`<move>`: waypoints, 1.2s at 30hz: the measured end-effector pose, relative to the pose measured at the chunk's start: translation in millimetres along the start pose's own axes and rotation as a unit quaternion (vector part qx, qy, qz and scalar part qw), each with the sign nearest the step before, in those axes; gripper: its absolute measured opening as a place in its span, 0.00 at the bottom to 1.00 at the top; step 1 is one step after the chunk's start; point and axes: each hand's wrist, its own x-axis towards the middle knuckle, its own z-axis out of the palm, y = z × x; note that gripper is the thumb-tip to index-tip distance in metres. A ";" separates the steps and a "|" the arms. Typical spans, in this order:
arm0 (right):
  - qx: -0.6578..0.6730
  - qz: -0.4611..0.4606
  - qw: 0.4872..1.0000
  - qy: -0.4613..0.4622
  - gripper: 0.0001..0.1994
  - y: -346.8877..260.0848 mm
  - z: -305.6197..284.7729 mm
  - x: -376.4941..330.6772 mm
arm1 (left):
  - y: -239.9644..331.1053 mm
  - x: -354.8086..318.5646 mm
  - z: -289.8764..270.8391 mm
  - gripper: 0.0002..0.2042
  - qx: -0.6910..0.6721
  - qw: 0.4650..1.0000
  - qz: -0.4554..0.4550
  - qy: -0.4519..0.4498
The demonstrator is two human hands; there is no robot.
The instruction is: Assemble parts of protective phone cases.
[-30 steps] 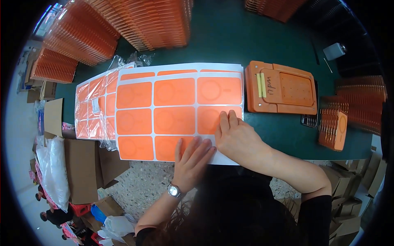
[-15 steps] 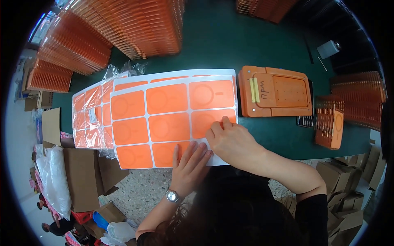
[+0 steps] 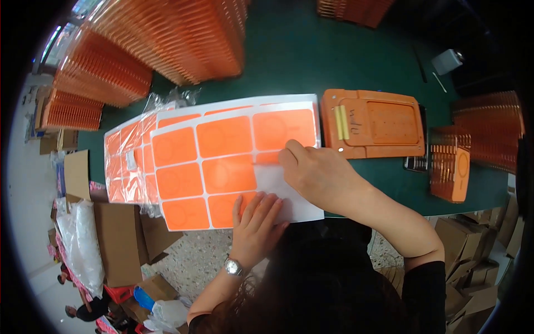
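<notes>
Since the earlier frames the right hand (image 3: 320, 172) has lifted an orange sticker (image 3: 267, 159) off its spot, leaving a bare white patch on the sheet where it sat, and the hand has travelled up toward the middle of the frame.

Nearest, at the lower centre, the left hand (image 3: 256, 225) lies flat with fingers spread, pressing down the near edge of the sticker sheet (image 3: 222, 167); a watch (image 3: 234, 268) sits on its wrist. It grips nothing, only holds the sheet against the bench (image 3: 300, 61). Just above it, the right hand is closed in a pinch, thumb and fingertips holding the edge of the peeling sticker at the sheet's right side.

The sheet lies in the centre of the frame on top of further sheets (image 3: 125, 161) in clear wrap to its left. To its right rests an orange jig (image 3: 378, 123), touching the sheet's edge. At the far right stand small orange stacks (image 3: 453, 167). Farther back, at the upper left, rows of stacked orange parts (image 3: 167, 39) fan across the green bench.
</notes>
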 end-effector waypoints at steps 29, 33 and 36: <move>0.028 0.176 0.951 0.253 0.08 155.4 -71.0 -88.7 | -1.6 512.1 -69.2 0.22 -0.004 0.929 0.298 0.222; 0.135 0.244 0.916 0.289 0.16 159.0 -71.1 -114.5 | -11.4 534.9 -69.7 0.22 -0.026 0.962 0.241 0.123; 0.152 0.242 0.921 0.267 0.18 156.5 -70.9 -114.0 | -14.5 546.4 -68.2 0.20 -0.065 0.972 0.199 0.107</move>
